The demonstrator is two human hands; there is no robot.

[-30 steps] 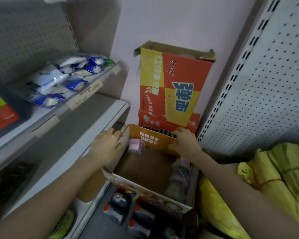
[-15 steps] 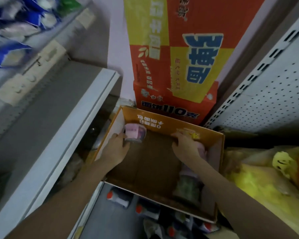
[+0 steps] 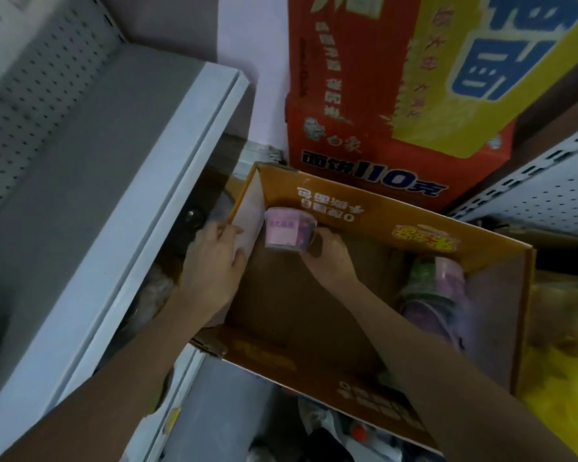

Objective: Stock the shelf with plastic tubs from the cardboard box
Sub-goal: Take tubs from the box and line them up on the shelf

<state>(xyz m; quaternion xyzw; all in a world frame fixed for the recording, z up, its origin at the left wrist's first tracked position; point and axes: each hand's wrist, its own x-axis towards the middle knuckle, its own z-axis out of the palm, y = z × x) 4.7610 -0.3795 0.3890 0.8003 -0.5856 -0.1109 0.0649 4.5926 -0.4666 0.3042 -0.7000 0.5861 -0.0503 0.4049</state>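
The left hand (image 3: pixel 214 258) clamps its fingers over the box (image 3: pixel 364 208) wall while the right hand (image 3: pixel 327 255) curls its fingers round the pink tub (image 3: pixel 289 233) in the box's far-left corner — a one-sided hold, so the tub may slip or tip when lifted toward the shelf (image 3: pixel 97 168).

A tall red and yellow carton (image 3: pixel 397 95) stands upright against the pale lilac wall (image 3: pixel 264 45). It has big blue characters on its yellow part and dark print along its lower red band. To the right of it is a white perforated panel (image 3: pixel 548 191) with a slotted upright along its edge. Below this panel lies a heap of yellow plastic bags (image 3: pixel 561 345), blurred. At the bottom, on the grey floor (image 3: pixel 221 411), lie some bottles (image 3: pixel 357 431), one with a red cap; they are too dim to read.
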